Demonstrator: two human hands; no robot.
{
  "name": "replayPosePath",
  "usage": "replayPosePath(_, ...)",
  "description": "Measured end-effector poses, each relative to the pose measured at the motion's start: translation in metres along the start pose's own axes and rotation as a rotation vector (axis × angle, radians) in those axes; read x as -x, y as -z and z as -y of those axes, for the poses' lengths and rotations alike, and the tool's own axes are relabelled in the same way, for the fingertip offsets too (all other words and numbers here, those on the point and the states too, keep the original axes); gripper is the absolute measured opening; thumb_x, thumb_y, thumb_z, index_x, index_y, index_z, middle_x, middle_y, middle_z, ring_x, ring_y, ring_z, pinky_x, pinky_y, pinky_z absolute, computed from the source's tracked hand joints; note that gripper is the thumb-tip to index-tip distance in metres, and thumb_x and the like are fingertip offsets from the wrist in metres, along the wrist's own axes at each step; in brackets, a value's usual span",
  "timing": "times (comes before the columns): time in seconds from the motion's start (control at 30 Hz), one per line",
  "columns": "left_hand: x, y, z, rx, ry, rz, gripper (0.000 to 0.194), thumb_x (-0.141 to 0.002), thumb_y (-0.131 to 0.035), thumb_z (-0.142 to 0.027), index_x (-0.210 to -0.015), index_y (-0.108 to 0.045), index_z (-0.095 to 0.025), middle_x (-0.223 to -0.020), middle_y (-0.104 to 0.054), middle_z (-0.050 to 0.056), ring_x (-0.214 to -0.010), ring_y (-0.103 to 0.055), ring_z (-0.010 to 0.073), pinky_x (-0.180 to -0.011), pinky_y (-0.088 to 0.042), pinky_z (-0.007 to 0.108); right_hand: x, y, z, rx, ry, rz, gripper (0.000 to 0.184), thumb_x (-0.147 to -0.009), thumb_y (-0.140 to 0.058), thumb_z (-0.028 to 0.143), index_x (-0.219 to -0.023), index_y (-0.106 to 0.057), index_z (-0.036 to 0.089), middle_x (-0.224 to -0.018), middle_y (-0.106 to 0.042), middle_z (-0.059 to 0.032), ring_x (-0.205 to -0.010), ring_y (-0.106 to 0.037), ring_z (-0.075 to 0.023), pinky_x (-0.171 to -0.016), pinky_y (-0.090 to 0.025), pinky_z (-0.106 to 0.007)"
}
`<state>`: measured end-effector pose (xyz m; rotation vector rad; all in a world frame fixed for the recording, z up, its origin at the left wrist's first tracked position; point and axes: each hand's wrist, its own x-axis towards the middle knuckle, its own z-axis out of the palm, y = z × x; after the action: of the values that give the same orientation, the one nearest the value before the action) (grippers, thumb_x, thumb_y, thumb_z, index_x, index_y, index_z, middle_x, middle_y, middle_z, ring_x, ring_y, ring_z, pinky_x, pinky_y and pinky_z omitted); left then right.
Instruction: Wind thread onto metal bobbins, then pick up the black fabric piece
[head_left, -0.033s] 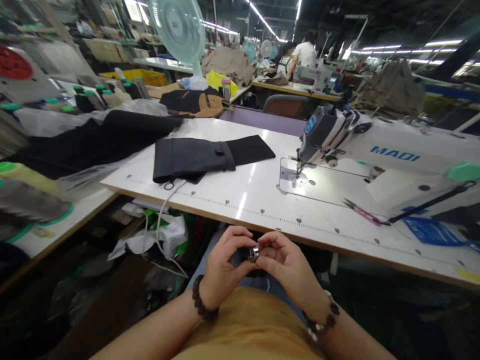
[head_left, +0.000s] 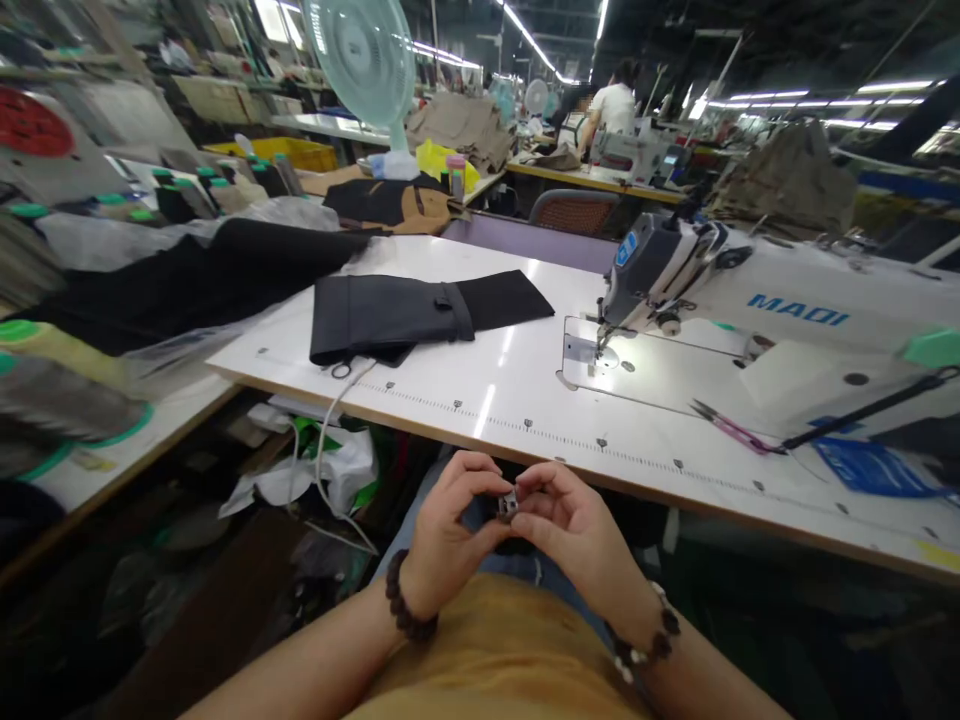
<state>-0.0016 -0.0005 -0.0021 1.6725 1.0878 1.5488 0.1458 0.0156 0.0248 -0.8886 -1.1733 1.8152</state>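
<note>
A small shiny metal bobbin case (head_left: 508, 503) is held between my two hands, over my lap and just in front of the table edge. My left hand (head_left: 444, 525) grips it from the left, thumb below and fingers above. From the other side, my right hand (head_left: 574, 520) pinches it with thumb and fingertips. Fingers hide part of the case, and I cannot tell whether a bobbin is inside. Beyond my hands, a white sewing machine (head_left: 817, 285) stands at the right of the white tabletop (head_left: 420, 385).
Folded dark fabric (head_left: 390, 315) lies on the tabletop, with a white cord (head_left: 322, 440) hanging nearby. Pink-handled snips (head_left: 731, 430) and a blue packet (head_left: 870, 465) lie by the machine. Thread cones (head_left: 67, 400) stand left. A fan (head_left: 364, 60) and another person (head_left: 615, 105) are farther back.
The view has shifted very slightly, so the table and machine appear a little farther right. The bobbin case seems turned slightly between my fingers; both hands keep their places.
</note>
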Motion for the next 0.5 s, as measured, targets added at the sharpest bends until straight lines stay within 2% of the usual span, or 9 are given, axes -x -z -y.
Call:
replayPosePath(0.13,0.003,0.007,0.006,0.117,0.072,-0.033,0.025,-0.069,-0.066,-0.008,-0.088,-0.055,-0.02,-0.084,-0.05,0.002,-0.075,-0.052,0.0127,-0.065,-0.045,0.022,-0.007,-0.012,-0.003,0.236,0.056,-0.014,0.029,-0.069,-0.068,0.021,-0.092,-0.05,0.021,-0.08,-0.059,-0.0003,-0.072,-0.058,-0.014,-0.066,-0.047,-0.027)
replayPosePath(0.33,0.002,0.016,0.01,0.243,0.156,-0.115,0.023,-0.066,-0.067,-0.01,-0.084,-0.055,-0.017,-0.082,-0.051,0.003,-0.075,-0.053,0.0126,-0.065,-0.047,0.021,-0.016,-0.025,-0.004,0.623,0.309,-0.02,0.013,-0.075,-0.057,0.012,-0.083,-0.052,0.021,-0.084,-0.052,-0.0009,-0.076,-0.053,-0.0152,-0.068,-0.046,-0.028)
replayPosePath(0.5,0.002,0.028,0.012,0.227,0.198,-0.135,0.023,-0.066,-0.066,-0.009,-0.083,-0.055,-0.017,-0.083,-0.051,0.003,-0.076,-0.052,0.0124,-0.066,-0.047,0.02,-0.025,-0.034,0.001,0.735,0.295,0.014,0.012,-0.075,-0.058,0.012,-0.084,-0.056,0.021,-0.086,-0.053,-0.003,-0.077,-0.052,-0.0163,-0.067,-0.046,-0.028)
